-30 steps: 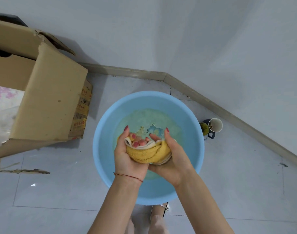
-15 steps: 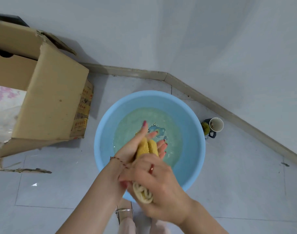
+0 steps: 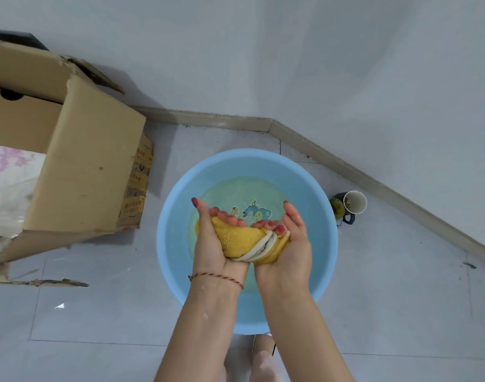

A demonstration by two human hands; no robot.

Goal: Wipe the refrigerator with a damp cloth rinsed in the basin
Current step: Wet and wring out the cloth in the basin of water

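A round blue basin [image 3: 325, 232] holding shallow water stands on the tiled floor below me. Above it, both hands hold a bunched yellow cloth [image 3: 241, 241] with a white edge twisted into it. My left hand [image 3: 211, 244] cups the cloth's left end, palm up, fingers curled over it. My right hand [image 3: 290, 241] grips the twisted right end, fingers curled round it. The refrigerator is out of sight.
An open cardboard box [image 3: 81, 166] lies on its side at the left, close to the basin. A dark mug with a white paper cup [image 3: 351, 204] stands right of the basin by the baseboard. Grey walls meet in a corner just behind.
Half a second ago the hands were turned over each other, wringing the cloth upright. Now both palms face up again, side by side, with the twisted cloth lying across them.
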